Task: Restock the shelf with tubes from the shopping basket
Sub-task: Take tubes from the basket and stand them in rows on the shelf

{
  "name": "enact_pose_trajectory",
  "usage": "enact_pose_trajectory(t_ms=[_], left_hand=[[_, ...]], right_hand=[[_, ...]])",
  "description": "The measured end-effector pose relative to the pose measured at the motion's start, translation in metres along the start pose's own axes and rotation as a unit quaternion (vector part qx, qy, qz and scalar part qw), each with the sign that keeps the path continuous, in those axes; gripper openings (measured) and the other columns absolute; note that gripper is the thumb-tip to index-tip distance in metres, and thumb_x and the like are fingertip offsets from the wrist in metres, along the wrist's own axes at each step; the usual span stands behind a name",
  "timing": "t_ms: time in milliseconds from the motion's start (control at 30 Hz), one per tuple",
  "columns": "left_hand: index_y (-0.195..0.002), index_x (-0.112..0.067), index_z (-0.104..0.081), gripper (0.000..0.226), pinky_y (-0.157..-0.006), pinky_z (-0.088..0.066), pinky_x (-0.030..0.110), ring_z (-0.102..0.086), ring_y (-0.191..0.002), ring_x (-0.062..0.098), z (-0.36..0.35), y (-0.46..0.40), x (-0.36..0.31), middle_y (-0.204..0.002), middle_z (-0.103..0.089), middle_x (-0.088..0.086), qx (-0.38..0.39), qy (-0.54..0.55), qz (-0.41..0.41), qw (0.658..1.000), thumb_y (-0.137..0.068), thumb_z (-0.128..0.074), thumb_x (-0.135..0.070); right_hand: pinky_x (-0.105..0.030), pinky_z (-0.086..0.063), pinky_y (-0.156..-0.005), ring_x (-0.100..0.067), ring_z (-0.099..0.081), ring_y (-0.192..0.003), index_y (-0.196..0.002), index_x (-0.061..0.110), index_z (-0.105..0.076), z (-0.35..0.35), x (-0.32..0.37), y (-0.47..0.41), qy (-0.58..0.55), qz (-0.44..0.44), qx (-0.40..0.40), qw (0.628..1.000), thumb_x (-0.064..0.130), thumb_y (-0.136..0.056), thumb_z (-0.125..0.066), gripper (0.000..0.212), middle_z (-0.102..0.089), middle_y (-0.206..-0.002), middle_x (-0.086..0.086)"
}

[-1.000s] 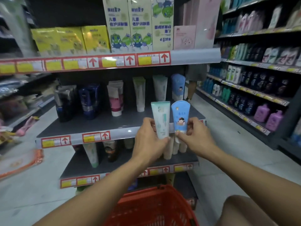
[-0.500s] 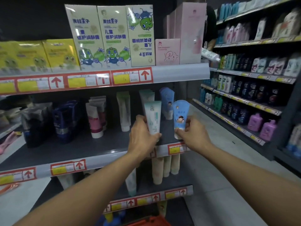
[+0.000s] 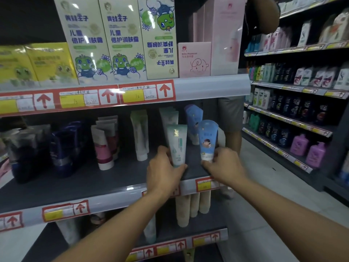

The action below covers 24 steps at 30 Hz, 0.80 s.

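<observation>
Head view looks onto the middle shelf (image 3: 79, 188) of a shop rack, where both hands reach over its front edge near the right end. Left hand (image 3: 164, 173) grips the cap end of a pale green tube (image 3: 177, 145), fingers curled round it, holding it upright just above the shelf surface. Right hand (image 3: 222, 165) pinches the base of a blue tube (image 3: 207, 140) with a cartoon child on it, also upright, just beside the green one. Behind them stand matching green tubes (image 3: 169, 116) and blue tubes (image 3: 193, 115) near the back. Further left stand pink-and-white tubes (image 3: 103, 146). Frog-printed cartons (image 3: 105, 40) fill the shelf above.
</observation>
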<state>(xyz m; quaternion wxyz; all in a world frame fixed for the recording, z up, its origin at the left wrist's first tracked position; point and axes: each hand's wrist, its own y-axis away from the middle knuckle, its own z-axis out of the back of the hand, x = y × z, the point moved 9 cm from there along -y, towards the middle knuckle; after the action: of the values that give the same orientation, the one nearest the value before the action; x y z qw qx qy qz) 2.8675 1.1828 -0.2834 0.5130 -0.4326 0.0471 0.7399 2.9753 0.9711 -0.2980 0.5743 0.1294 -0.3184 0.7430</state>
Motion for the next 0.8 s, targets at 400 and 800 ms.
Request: enact_pose_trajectory(t_ms=[400,800], left_hand=[[-0.121,-0.021,-0.061,0.06,-0.086,-0.059,0.042,-0.069,-0.111,0.025,-0.017,-0.046,0.01,-0.122,-0.071,0.001,0.036,-0.052,0.076,0.995,-0.073,-0.091,-0.043],[-0.122,-0.024,-0.061,0.051,-0.087,-0.059,0.038,-0.069,-0.113,0.021,-0.022,-0.052,0.017,-0.123,-0.072,-0.002,-0.007,-0.02,0.065,0.998,-0.082,-0.085,-0.044]], right_hand=[[-0.032,-0.048,-0.066,-0.027,-0.065,-0.083,-0.109,0.017,-0.07,-0.011,0.009,-0.046,0.069,-0.077,0.019,0.994,0.056,-0.076,-0.082,0.053,-0.069,-0.098,-0.006],[-0.033,-0.05,-0.065,-0.026,-0.069,-0.092,-0.117,0.015,-0.07,-0.033,0.009,-0.066,0.019,-0.073,0.013,0.997,0.053,-0.081,-0.08,0.053,-0.073,-0.106,-0.008]])
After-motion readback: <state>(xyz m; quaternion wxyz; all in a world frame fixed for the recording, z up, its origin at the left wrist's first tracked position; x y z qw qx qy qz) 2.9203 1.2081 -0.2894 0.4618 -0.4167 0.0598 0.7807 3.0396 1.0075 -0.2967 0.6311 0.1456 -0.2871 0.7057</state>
